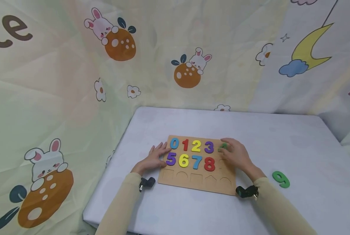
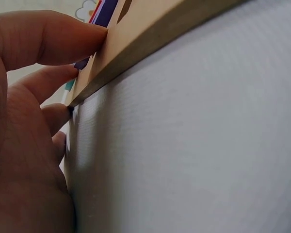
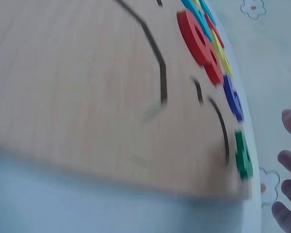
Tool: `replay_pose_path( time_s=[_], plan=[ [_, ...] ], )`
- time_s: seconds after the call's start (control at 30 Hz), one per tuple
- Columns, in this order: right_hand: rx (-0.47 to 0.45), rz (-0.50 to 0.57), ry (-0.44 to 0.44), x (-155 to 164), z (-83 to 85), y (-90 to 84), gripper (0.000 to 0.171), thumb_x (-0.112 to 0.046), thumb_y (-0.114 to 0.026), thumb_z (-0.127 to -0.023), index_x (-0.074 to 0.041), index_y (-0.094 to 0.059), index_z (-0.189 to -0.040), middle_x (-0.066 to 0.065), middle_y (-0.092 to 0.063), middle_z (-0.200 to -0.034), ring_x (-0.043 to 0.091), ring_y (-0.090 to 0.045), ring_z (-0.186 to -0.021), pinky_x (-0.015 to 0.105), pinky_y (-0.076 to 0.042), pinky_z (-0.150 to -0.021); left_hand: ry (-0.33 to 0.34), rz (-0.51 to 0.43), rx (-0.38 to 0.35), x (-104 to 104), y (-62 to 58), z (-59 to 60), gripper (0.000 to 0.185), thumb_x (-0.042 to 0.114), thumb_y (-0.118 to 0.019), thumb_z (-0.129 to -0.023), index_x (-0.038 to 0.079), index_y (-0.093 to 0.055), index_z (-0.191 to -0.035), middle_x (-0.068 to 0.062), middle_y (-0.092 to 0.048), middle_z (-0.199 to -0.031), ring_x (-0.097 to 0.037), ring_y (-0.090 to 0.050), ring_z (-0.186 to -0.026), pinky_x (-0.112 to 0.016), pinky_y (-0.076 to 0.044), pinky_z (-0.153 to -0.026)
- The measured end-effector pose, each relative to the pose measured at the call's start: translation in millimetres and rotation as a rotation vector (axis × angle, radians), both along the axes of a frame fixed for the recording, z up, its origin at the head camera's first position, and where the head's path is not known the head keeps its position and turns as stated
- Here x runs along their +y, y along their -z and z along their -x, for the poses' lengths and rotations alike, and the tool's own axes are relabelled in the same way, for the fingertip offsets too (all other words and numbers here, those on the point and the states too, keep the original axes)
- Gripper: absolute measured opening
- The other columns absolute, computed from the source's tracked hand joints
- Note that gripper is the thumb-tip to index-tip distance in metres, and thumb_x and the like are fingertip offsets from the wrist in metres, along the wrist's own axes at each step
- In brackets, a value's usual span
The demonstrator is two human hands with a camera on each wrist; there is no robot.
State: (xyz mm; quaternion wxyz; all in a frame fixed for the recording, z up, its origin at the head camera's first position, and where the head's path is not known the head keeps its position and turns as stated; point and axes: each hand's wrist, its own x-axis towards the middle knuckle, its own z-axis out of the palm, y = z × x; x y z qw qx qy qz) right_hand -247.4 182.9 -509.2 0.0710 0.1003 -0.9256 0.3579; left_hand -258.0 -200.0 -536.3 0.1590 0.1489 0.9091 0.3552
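A wooden number puzzle board (image 1: 189, 177) lies on the table, with coloured digits 0 to 8 set in two rows. My left hand (image 1: 154, 159) rests at the board's left edge, its fingers extended; the thumb touches the wood near the purple 5 (image 1: 171, 159). At the upper right corner my right hand (image 1: 236, 154) hovers over the green 4 (image 1: 223, 147) and partly hides it. In the right wrist view, the fingertips (image 3: 290, 160) stand apart from the green 4 (image 3: 243, 158), holding nothing. The red 8 (image 1: 209, 164) sits below the purple 3 (image 1: 209, 147).
A loose green 9 (image 1: 281, 179) lies on the white table (image 1: 310, 147), right of the board. Outlined shapes run along the board's near row. Printed cloth (image 1: 163, 39) hangs behind and left of the table.
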Motion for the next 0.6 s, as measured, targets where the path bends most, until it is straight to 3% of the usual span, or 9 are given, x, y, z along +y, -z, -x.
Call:
replay_pose_path(
  time_s=[0.33,0.6],
  plan=[
    [-0.011,-0.065,0.073,49.3,-18.0,4.4,0.044,-0.017,-0.063,-0.093,-0.002,-0.054,-0.134,0.024,-0.051,-0.139,0.045,-0.042,-0.131,0.062,-0.036,-0.105,-0.004,-0.014,-0.016,-0.3,-4.1,-1.3,0.079,0.012,-0.07,-0.073,0.019,-0.045,-0.148,0.002,-0.013,-0.164,-0.018,0.004,-0.151,-0.045,0.013,-0.12],
    [0.068,-0.144,0.095,82.2,-42.5,13.2,0.04,-0.012,-0.067,-0.088,0.002,-0.059,-0.124,0.028,-0.057,-0.128,0.048,-0.049,-0.12,0.063,-0.041,-0.098,0.016,0.004,-0.002,-0.9,-3.6,-1.2,0.078,0.012,-0.069,-0.074,0.019,-0.044,-0.148,0.001,-0.013,-0.164,-0.019,0.004,-0.151,-0.045,0.013,-0.119]
  ],
)
